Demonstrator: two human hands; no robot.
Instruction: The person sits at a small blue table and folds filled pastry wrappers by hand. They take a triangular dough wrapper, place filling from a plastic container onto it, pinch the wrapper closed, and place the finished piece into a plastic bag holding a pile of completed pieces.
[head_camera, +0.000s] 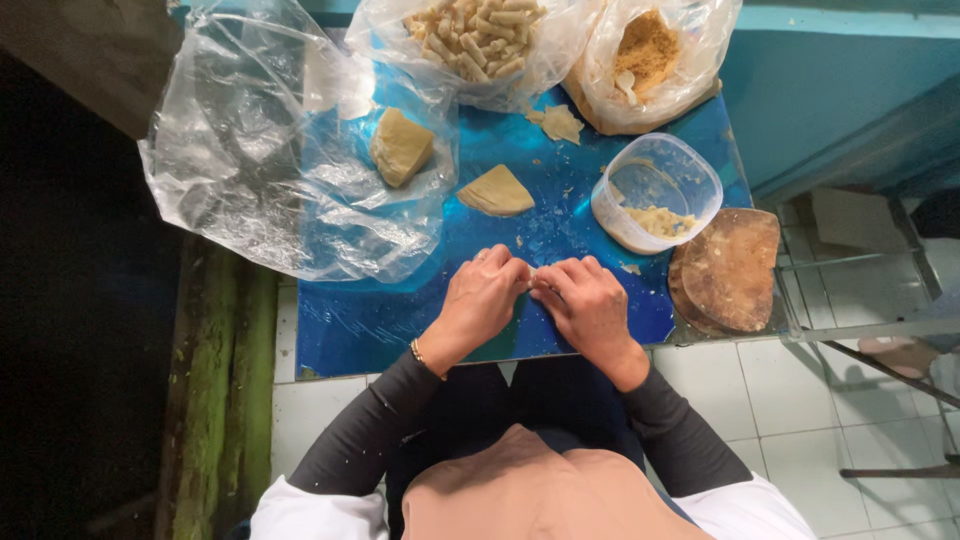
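Pinching a small pale piece of dough (530, 281) between both sets of fingertips, you kept your left hand (483, 297) and right hand (588, 305) knuckle to knuckle over the blue surface (380, 320), each grip closed on it. At twelve o'clock from your hands lay a dough wedge (497, 191); at one o'clock stood a clear plastic tub (655, 190); at three o'clock a round wooden board (730, 268); at eleven o'clock a crumpled plastic bag (260, 140).

Beside the glossy blue table (400, 330) lay crinkled clear plastic bags (250, 150), a translucent plastic tub (655, 190) and a rough wooden board (730, 270).
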